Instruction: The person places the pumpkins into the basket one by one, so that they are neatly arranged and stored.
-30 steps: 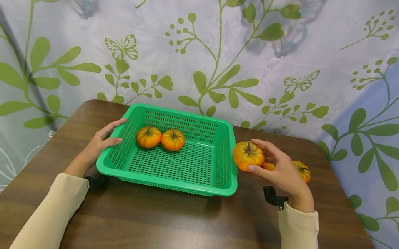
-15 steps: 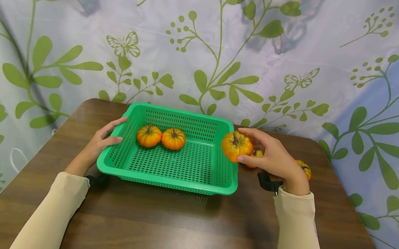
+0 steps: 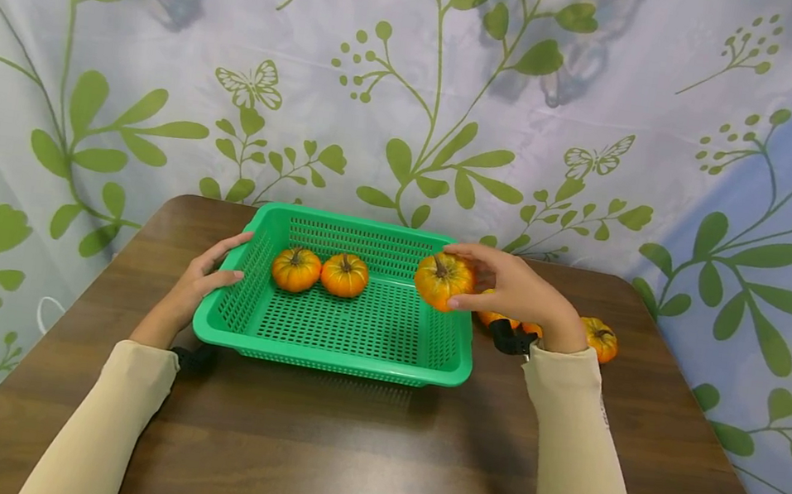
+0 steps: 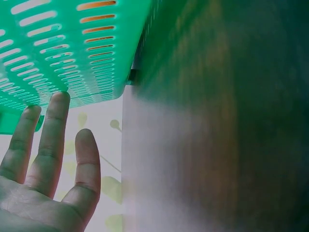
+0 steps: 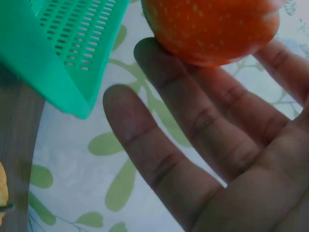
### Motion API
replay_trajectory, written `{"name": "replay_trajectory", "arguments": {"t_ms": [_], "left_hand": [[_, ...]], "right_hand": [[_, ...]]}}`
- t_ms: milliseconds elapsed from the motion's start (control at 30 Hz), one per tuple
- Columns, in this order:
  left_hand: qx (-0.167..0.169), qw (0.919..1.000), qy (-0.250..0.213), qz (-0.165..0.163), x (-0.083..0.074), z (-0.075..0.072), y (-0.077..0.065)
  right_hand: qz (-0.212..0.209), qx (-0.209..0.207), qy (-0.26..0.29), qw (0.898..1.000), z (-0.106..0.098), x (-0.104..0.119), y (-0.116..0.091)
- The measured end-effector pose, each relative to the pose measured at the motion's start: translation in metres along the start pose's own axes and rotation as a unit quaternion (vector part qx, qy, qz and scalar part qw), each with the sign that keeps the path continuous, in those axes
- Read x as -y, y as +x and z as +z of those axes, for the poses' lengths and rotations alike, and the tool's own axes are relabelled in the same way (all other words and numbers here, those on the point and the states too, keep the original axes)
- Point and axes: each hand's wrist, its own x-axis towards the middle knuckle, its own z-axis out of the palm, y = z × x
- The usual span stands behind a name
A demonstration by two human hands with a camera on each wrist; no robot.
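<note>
My right hand (image 3: 518, 291) holds a small orange pumpkin (image 3: 442, 281) above the right side of the green basket (image 3: 343, 364), thumb at the near side and fingers at the far side. In the right wrist view the same pumpkin (image 5: 212, 29) rests against the fingertips, clear of the palm. Two more pumpkins, one at the left (image 3: 295, 270) and one beside it (image 3: 345, 275), sit inside the basket's back left part. At the basket's left wall is my left hand (image 3: 191, 287), its fingers straight and touching the side; the left wrist view shows the fingertips against the slotted wall (image 4: 53, 63).
On the table right of the basket lie more pumpkins, partly hidden behind the right hand and wrist; one pumpkin (image 3: 600, 339) shows beyond the wrist. The brown wooden table (image 3: 338, 456) ends at a patterned cloth backdrop (image 3: 351, 133).
My right hand has carried the pumpkin leftward and slightly up, from beside the basket to over its right side. The left hand and the basket stay in place.
</note>
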Motion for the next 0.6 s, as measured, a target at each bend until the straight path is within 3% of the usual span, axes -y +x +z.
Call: {"name": "replay_trajectory", "arguments": {"t_ms": [600], "left_hand": [[0.002,1.0000,0.004,0.006,0.003,0.003,-0.004]], "right_hand": [[-0.001,0.057,0.063,0.996,0.019,-0.021,0.052]]}}
